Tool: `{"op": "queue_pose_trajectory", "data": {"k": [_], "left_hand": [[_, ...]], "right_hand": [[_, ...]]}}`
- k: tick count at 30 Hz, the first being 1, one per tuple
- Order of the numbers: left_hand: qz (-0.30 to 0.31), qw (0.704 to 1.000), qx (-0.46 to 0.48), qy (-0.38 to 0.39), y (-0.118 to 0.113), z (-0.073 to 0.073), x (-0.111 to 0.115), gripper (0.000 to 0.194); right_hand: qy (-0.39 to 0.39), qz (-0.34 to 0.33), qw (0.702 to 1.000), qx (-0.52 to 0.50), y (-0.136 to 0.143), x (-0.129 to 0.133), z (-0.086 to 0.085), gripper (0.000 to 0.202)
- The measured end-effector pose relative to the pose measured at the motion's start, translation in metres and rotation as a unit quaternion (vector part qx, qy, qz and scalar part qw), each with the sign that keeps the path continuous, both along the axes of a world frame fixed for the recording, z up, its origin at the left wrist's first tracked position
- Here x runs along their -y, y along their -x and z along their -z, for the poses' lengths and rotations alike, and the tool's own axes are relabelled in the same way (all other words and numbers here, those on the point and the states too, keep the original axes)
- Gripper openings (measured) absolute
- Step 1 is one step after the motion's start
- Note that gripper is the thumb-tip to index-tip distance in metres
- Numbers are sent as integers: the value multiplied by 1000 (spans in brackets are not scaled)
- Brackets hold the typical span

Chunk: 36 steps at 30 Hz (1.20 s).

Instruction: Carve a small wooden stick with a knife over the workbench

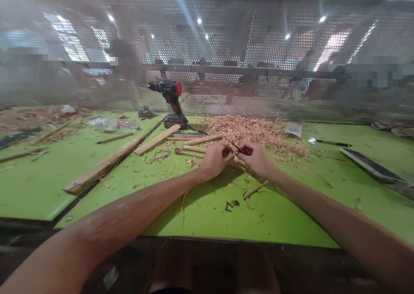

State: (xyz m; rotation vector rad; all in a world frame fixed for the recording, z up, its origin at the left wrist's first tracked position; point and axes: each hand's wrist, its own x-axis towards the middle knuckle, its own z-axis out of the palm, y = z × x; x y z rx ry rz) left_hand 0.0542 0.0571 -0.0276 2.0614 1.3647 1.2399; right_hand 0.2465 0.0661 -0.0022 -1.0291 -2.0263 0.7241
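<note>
Over the green tabletop (207, 218), my two hands are close together, fingertips almost meeting. My right hand (258, 159) pinches a thin dark stick (235, 146), which slants up to the left from its fingers. My left hand (216, 160) is closed with thumb and fingertips together; whatever may be between them is too small to tell. Just beyond the hands spreads a heap of pale wood shavings (252, 130). Beside my left hand lie several thin wooden strips (194, 148). Nearer me, a short wooden stick (255, 190) and small dark scraps (232, 205) rest on the table.
A cordless drill (173, 100) stands upright on its battery at the back. Left of it lie a long wooden board (103, 167) and a clear plastic bottle (113, 124). To the right are a black pen (333, 143) and a phone-like slab (371, 164). A perforated screen (220, 39) closes the back.
</note>
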Motion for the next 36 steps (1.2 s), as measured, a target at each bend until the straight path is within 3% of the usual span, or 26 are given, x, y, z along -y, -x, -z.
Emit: {"op": "queue_pose_trajectory", "data": {"k": [8, 17, 30, 36], "left_hand": [[-17, 1000, 2, 4, 0, 3, -2, 16], [5, 1000, -4, -18, 0, 3, -2, 12], [1, 1000, -9, -18, 2, 1, -1, 19], [5, 1000, 14, -9, 0, 0, -1, 14]], "right_hand": [[19, 4, 1000, 0, 3, 3, 4, 43], [18, 14, 1000, -8, 2, 1, 2, 35], [15, 6, 1000, -4, 2, 2, 4, 50], [17, 9, 1000, -9, 1, 1, 2, 41]]}}
